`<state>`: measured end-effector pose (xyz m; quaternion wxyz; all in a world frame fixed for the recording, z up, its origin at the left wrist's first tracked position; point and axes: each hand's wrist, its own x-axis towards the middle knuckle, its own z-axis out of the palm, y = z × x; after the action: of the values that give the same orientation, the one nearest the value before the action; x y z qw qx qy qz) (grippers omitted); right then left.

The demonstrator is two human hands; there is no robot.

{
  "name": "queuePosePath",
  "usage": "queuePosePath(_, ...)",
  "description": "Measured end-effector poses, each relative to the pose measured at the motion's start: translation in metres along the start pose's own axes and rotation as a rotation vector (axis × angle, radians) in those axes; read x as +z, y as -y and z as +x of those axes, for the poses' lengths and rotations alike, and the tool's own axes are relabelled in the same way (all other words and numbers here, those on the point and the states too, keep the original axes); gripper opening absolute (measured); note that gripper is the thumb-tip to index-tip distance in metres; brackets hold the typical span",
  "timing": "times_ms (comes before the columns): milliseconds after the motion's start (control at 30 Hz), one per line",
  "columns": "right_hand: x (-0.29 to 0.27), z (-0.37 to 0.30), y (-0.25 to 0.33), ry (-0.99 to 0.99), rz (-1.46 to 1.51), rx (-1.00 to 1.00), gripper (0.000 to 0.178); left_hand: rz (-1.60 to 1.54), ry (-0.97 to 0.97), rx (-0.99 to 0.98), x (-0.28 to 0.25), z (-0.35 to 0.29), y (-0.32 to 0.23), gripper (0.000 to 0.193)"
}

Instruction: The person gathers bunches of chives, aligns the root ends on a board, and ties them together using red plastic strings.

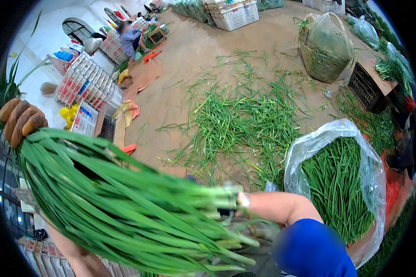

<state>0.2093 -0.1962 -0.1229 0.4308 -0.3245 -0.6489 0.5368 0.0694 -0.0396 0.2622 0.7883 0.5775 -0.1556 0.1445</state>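
A large bunch of long, flat green leaves with pale stem ends, which look like garlic chives (120, 198), spans the lower left of the head view, slightly blurred. At its leafy end, my left hand (24, 121) has its fingers curled round the leaves. My right forearm (279, 206), below a blue sleeve (312, 249), reaches in to the pale stem ends. A band circles that wrist, and the stems hide my right hand and its fingers. To the right stands a clear plastic bag (295, 159) packed with upright green leaves (335, 184).
Loose leaves (240, 124) lie scattered across the brown floor ahead. A filled translucent bag (326, 51) and a dark crate (367, 87) stand at the far right. White crates (90, 83) are stacked along the left wall. Farther back, a person (130, 39) sits beside crates.
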Motion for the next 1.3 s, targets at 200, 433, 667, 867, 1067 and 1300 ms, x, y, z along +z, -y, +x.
queuePosePath(200,0.002,-0.108,-0.024,-0.546,0.661,0.044,0.034,0.258,-0.028,0.17,-0.024,0.005,0.044,0.021)
queuePosePath(433,-0.009,-0.089,0.034,-0.225,0.453,0.101,0.021,0.684,-0.371,0.25,0.015,0.014,0.077,0.035)
queuePosePath(667,-0.029,-0.116,-0.075,-0.773,0.155,0.186,0.032,0.615,-0.636,0.083,0.002,0.013,0.082,0.031)
queuePosePath(867,-0.023,-0.205,-0.178,-0.989,-0.552,0.587,0.045,0.59,-0.396,0.162,0.015,0.026,0.026,0.036)
queuePosePath(1067,-0.022,-0.12,-0.03,-0.76,0.401,0.011,0.068,0.762,-0.732,0.377,0.044,0.046,0.08,0.027)
queuePosePath(1300,0.029,-0.09,0.015,-0.485,0.587,0.087,0.051,0.47,-1.284,0.566,0.071,-0.06,0.162,0.025)
